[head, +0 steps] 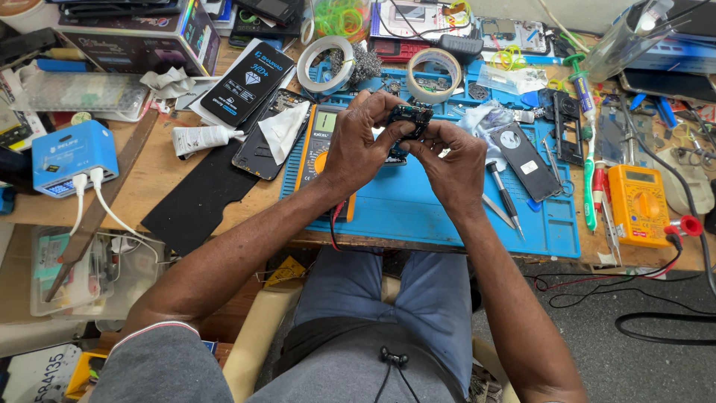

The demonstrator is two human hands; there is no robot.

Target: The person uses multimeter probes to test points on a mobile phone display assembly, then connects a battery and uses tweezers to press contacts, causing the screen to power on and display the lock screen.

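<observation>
Above the blue mat [447, 216] on the cluttered counter [171, 168], a small dark circuit module [409, 118] sits pinched between both hands, left hand [363, 142] and right hand [447, 160] closed around it, and a slip could drop it onto the multimeter [321, 145] below.

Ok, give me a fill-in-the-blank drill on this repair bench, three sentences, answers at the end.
1. Both the left hand and the right hand hold a small black ____ part above the mat.
2. The mat is ____ in colour.
3. The multimeter on the right of the bench is ____.

Missing words: phone; blue; orange
</observation>
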